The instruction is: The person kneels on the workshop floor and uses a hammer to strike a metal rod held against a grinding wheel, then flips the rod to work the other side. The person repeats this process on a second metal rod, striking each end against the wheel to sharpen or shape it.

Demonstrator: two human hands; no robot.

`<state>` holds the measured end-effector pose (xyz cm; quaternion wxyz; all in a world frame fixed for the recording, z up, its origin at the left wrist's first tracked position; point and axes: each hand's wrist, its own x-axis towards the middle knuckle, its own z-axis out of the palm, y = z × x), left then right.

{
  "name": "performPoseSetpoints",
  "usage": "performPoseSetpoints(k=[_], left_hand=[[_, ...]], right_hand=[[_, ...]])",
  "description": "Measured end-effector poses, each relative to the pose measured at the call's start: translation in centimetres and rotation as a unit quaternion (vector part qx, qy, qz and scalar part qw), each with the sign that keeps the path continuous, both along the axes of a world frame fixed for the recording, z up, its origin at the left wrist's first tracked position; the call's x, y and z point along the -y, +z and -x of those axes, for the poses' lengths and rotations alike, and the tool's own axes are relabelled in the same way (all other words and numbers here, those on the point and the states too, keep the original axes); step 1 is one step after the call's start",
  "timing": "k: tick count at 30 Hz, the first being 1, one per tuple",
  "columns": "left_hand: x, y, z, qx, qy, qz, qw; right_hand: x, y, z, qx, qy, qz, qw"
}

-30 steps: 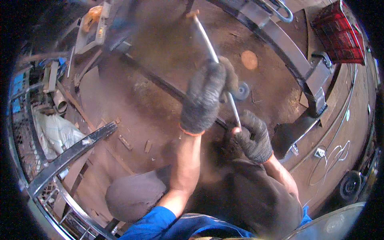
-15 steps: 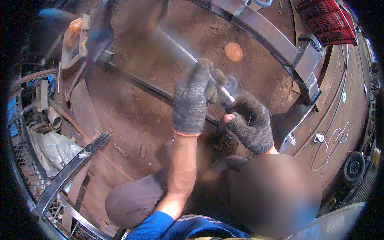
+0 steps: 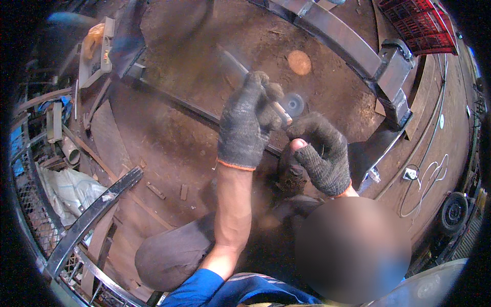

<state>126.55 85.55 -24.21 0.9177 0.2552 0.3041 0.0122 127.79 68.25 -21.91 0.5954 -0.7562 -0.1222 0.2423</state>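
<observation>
My left hand (image 3: 244,120), in a dark grey knitted glove with an orange cuff, is closed round a thin metal rod (image 3: 282,112). The rod slants from upper left to lower right, and its pale end sticks out below my fingers. Just beside that end is my right hand (image 3: 325,153), in a matching glove with the thumb tip bare. Its fingers are curled in toward the thumb; whatever they may pinch is hidden. A small grey disc (image 3: 293,105) with a centre hole shows behind the rod's end.
A round tan disc (image 3: 299,62) lies on the brown ground. A heavy steel beam (image 3: 340,43) curves across the upper right, and a dark bar (image 3: 179,105) crosses behind my hands. Red crate (image 3: 417,25), white socket with cord (image 3: 410,174), pale sack (image 3: 71,192) and scrap metal lie around.
My right hand has come slightly away from the rod's end, which now shows more plainly. My left hand has shifted a little up and left with the rod. More of the grey disc is visible.
</observation>
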Motion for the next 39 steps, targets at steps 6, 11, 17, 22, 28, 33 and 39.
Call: performPoseSetpoints(k=[6, 11, 17, 22, 28, 33, 39], left_hand=[[1.4, 1.0, -0.4, -0.074, 0.002, -0.029, 0.997], [0.9, -0.2, 0.2, -0.061, 0.009, 0.038, 0.997], [1.9, -0.8, -0.2, -0.037, -0.035, 0.094, 0.994], [1.8, -1.3, 0.0, -0.028, -0.002, 0.146, 0.989], [2.4, -0.7, 0.1, -0.017, -0.018, 0.113, 0.993], [1.6, 0.1, 0.1, -0.046, -0.220, -0.219, 0.949], [3.9, -1.6, -2.0, 0.247, -0.099, -0.640, 0.721]], right_hand=[[-2.1, 1.9, -1.8, 0.228, -0.021, 0.018, 0.973], [-3.1, 2.3, -1.6, -0.037, -0.061, -0.103, 0.992], [-0.3, 0.2, -3.4, -0.187, -0.094, -0.144, 0.967], [-1.1, 1.1, -3.1, -0.097, -0.086, -0.155, 0.979], [-2.0, 1.1, -3.2, 0.276, -0.030, 0.025, 0.960], [-1.4, 2.3, -4.9, 0.353, -0.082, 0.049, 0.931], [0.0, 4.1, -6.0, 0.301, -0.049, 0.043, 0.952]])
